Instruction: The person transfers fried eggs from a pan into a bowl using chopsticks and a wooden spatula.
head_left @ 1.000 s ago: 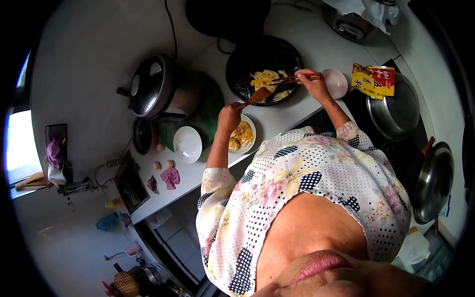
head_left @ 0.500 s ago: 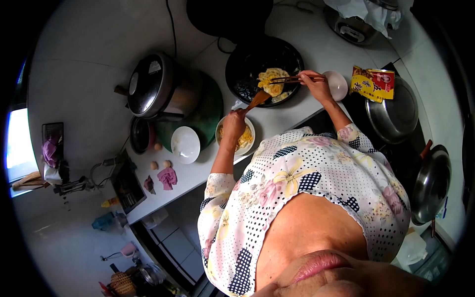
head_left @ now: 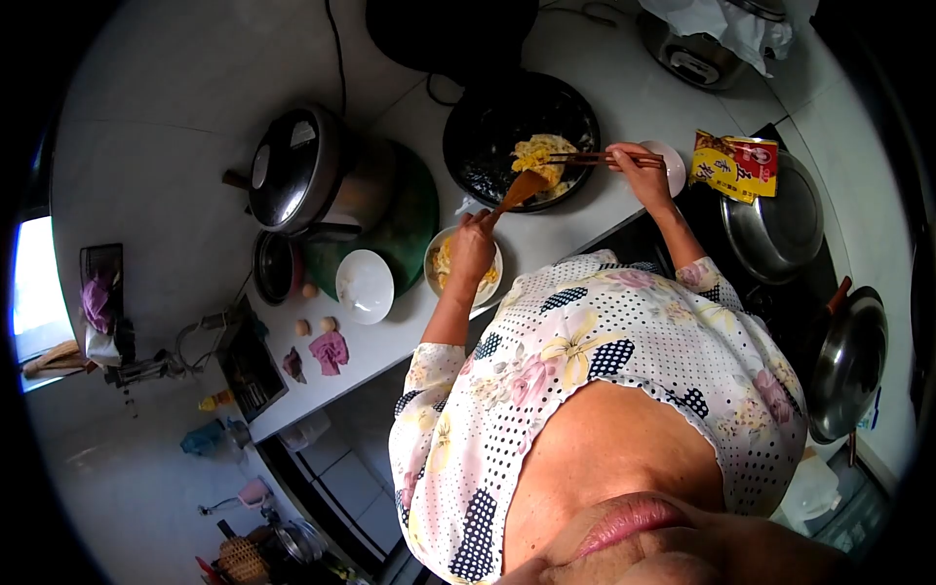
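In the head view, my left hand [head_left: 472, 246] is closed round the handle of a wooden spatula [head_left: 524, 188], whose blade rests at the near side of the egg. My right hand [head_left: 639, 171] grips a pair of chopsticks [head_left: 590, 158], their tips at the yellow egg [head_left: 538, 156]. That egg, pale at its edges and heaped in the middle, lies in the right half of a round black pan [head_left: 478, 146]. Below my left wrist stands a bowl [head_left: 495, 283] of yellow egg, partly covered by my forearm. A small pinkish bowl [head_left: 671, 166] sits just behind my right hand.
A white bowl [head_left: 366, 286] stands left of the egg bowl, by a green board [head_left: 414, 210] bearing a large cooker [head_left: 297, 171]. Eggshells [head_left: 329, 324] and a purple cloth [head_left: 330, 351] lie near the counter edge. At right, a yellow-red packet [head_left: 733, 166] rests on a metal lid [head_left: 780, 224].
The chopsticks and my right hand have shifted slightly right. The spatula has turned a little and moved right, and the egg looks more bunched up toward the right.
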The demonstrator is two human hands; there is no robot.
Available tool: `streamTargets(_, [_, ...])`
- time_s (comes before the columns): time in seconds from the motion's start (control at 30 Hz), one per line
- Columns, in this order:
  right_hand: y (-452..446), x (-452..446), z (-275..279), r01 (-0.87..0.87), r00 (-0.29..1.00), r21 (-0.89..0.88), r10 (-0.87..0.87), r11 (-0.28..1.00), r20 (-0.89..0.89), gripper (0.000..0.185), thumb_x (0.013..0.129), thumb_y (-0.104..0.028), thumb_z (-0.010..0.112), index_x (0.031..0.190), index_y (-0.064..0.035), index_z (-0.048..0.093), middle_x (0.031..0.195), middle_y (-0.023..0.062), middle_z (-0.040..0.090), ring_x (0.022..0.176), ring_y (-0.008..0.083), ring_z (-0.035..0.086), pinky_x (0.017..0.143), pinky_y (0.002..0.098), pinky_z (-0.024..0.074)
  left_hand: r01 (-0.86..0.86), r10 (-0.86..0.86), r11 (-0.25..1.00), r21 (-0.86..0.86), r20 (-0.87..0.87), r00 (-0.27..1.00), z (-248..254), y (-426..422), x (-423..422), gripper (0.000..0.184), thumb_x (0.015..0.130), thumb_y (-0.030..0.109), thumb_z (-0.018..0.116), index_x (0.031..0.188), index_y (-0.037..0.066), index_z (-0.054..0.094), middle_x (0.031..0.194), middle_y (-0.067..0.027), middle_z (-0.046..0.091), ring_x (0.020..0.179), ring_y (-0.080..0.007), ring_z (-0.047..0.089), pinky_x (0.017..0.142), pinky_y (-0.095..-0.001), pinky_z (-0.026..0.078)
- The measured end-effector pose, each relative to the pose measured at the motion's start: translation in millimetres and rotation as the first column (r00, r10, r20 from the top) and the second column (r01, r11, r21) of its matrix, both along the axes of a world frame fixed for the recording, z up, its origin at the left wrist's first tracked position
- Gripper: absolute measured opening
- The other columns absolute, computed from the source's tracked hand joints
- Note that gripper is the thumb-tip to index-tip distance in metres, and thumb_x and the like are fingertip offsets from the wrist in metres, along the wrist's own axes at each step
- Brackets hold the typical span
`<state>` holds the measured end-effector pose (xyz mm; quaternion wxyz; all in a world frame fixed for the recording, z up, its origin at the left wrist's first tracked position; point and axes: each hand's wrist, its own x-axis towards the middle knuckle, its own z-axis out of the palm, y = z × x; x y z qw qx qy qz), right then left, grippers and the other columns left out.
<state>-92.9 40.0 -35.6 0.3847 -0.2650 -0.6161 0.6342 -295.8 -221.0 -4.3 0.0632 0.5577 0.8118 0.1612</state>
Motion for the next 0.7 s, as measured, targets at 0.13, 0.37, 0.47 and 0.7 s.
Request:
streamTargets(0.13, [2.9, 5.0, -6.4, -0.025, 1.0, -0.035, 0.026, 0.999, 0.015, 0.018, 0.091, -0.011, 0.06, 0.103, 0.0025, 0.065, 0.094, 0.0079, 0.068, 0.082, 0.0132, 0.065, 0.071, 0.0242, 0.055, 0.025, -0.024, 0.999, 0.032, -0.021, 0.999, -11.0, 3.4, 1.2, 0.054, 0.07, -0.005, 0.048, 0.119, 0.012, 0.062, 0.107, -0.0095, 0.065, 0.09, -0.0307, 0.057, 0.079, -0.0385, 0.051])
streamTargets(0.37, [1.2, 7.4, -13.4, -0.022, 0.999, -0.038, 0.023, 0.999, 0.038, 0.019, 0.091, -0.012, 0.06, 0.103, 0.0024, 0.065, 0.093, 0.0076, 0.067, 0.083, 0.0128, 0.065, 0.072, 0.024, 0.0549, 0.028, -0.028, 0.994, -0.108, -0.005, 1.0, 0.0, -3.6, -3.6, 0.054, 0.069, -0.005, 0.049, 0.118, 0.011, 0.063, 0.104, -0.0122, 0.066, 0.089, -0.0328, 0.058, 0.079, -0.0397, 0.051])
streamTargets(0.47, [-2.5, 2.7, -6.0, -0.007, 0.999, -0.071, 0.005, 0.997, -0.035, 0.019, 0.091, -0.012, 0.06, 0.103, 0.002, 0.065, 0.094, 0.0073, 0.067, 0.083, 0.0128, 0.065, 0.073, 0.0242, 0.0549, 0.024, -0.024, 0.999, -0.035, 0.003, 1.0, 2.8, -2.2, -1.4, 0.052, 0.069, -0.005, 0.049, 0.116, 0.01, 0.064, 0.104, -0.0123, 0.066, 0.089, -0.033, 0.058, 0.079, -0.0398, 0.051])
streamTargets(0.7, [-2.8, -22.6, -19.0, -0.094, 0.996, -0.054, 0.093, 0.994, -0.012, 0.02, 0.092, -0.013, 0.06, 0.104, 0.0018, 0.064, 0.095, 0.0065, 0.067, 0.085, 0.0123, 0.064, 0.074, 0.0248, 0.0548, 0.016, -0.016, 0.999, -0.028, 0.018, 1.0, -18.9, 8.7, 8.9, 0.051, 0.069, -0.004, 0.049, 0.116, 0.01, 0.063, 0.105, -0.0111, 0.065, 0.092, -0.0344, 0.059, 0.081, -0.0396, 0.051])
